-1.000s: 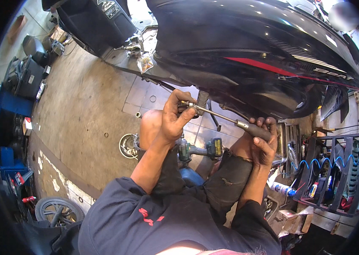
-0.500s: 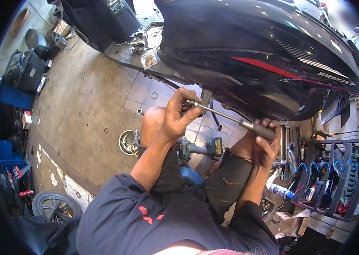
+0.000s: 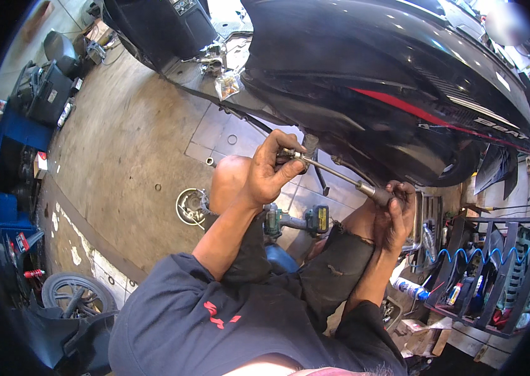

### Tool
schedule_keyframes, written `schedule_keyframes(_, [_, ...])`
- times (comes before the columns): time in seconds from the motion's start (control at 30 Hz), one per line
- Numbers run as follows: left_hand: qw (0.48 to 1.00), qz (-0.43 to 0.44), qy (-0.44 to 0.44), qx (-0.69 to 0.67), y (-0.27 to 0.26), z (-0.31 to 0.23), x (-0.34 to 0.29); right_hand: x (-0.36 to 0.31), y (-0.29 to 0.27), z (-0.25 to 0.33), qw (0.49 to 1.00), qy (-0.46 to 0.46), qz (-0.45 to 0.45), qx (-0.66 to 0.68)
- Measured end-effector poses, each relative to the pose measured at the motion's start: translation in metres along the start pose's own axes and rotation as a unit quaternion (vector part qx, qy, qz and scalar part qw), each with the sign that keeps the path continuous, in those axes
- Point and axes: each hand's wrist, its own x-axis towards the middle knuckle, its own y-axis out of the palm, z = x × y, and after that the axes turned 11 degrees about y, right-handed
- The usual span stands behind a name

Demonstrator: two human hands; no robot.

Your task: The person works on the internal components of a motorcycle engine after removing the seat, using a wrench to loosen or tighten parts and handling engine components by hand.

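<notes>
My right hand (image 3: pixel 398 212) is wrapped round the dark handle of a screwdriver (image 3: pixel 334 172), whose long metal shaft points up and to the left. At the shaft's far end, my left hand (image 3: pixel 270 172) pinches a small metal part (image 3: pixel 287 154); the tip meets that part, and the fingers hide much of it. Both hands are in the air in front of the black scooter (image 3: pixel 340 119), close to its lower side. Below them on the floor, between my legs, stands a teal cordless power tool (image 3: pixel 290 220) with a dark battery.
A small bag of parts (image 3: pixel 228 85) lies on the scooter's footboard. To the left on the floor are a round white-rimmed container (image 3: pixel 191 207) and a loose wheel (image 3: pixel 78 294). A dark tool rack (image 3: pixel 497 269) stands on the right, with a spray can (image 3: pixel 410 288) beside it.
The screwdriver's handle has shifted slightly left and down, and my right fingers have loosened and turned around it. My left hand keeps its pinch. The whole view has tilted a little.
</notes>
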Motion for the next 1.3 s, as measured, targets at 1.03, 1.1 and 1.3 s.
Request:
schedule_keyframes(1.03, [0.999,-0.031,0.004,-0.025,-0.001,-0.002,0.003,-0.004,-0.002,0.002,0.988,0.113,0.014,-0.101])
schedule_keyframes(1.1, [0.999,-0.028,0.008,-0.037,-0.001,-0.001,0.002,-0.005,-0.011,0.001,0.983,0.157,0.012,-0.094])
schedule_keyframes(1.3, [1.000,0.016,0.009,0.006,-0.001,0.004,-0.001,-0.001,-0.003,-0.003,0.996,-0.022,0.041,0.076])
